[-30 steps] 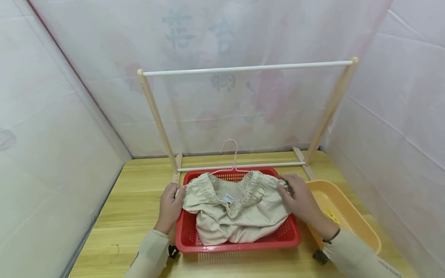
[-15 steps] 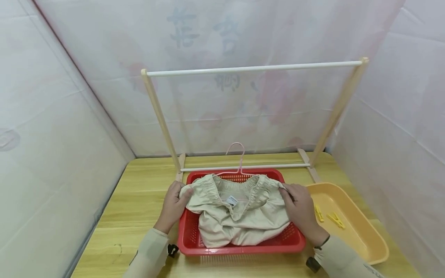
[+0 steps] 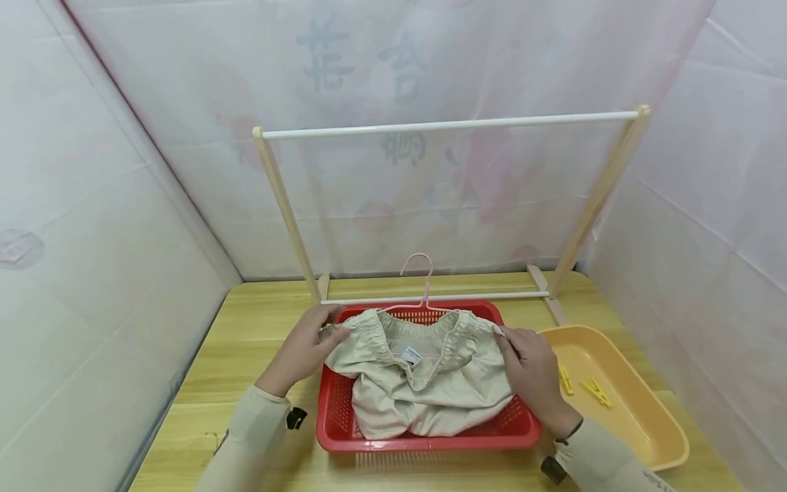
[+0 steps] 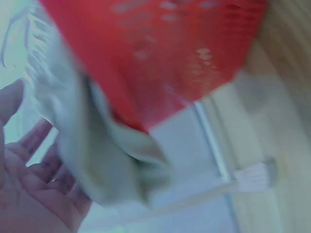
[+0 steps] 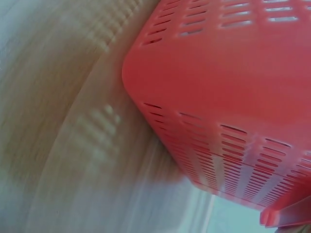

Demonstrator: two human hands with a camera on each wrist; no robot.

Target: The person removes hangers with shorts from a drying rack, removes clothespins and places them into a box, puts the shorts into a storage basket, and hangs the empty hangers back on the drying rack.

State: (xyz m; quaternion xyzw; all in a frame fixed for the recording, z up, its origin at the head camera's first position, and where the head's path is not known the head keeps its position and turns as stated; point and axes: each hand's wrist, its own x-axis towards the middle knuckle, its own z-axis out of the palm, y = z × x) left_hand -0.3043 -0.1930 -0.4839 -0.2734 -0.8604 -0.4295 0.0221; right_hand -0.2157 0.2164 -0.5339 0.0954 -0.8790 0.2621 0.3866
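Observation:
Beige pants [image 3: 430,400] with a gathered elastic waistband and a white label lie over a red basket [image 3: 424,444]. Inside the waistband sits a pink hanger [image 3: 426,290], its hook upright above the basket's far rim and its lower part partly covered by cloth. My left hand [image 3: 301,348] is at the left end of the waistband, thumb and fingers spread apart. In the left wrist view its fingers [image 4: 51,167] are loosely bent beside the cloth [image 4: 104,160]. With my right hand [image 3: 533,372] I pinch the waistband's right end; that hand is out of the right wrist view.
Behind the basket stands a rack with wooden uprights [image 3: 285,208] and a white top rail [image 3: 449,126]. A yellow tray [image 3: 654,417] holding two yellow clothespins [image 3: 595,392] lies to the right. White printed fabric walls [image 3: 123,287] enclose the wooden table [image 3: 246,342].
My left hand has loosened from the waistband, its fingers opening and shifting slightly up and left. The right hand keeps its pinch. Earlier, the view shifted a little, bringing the clothespins into sight.

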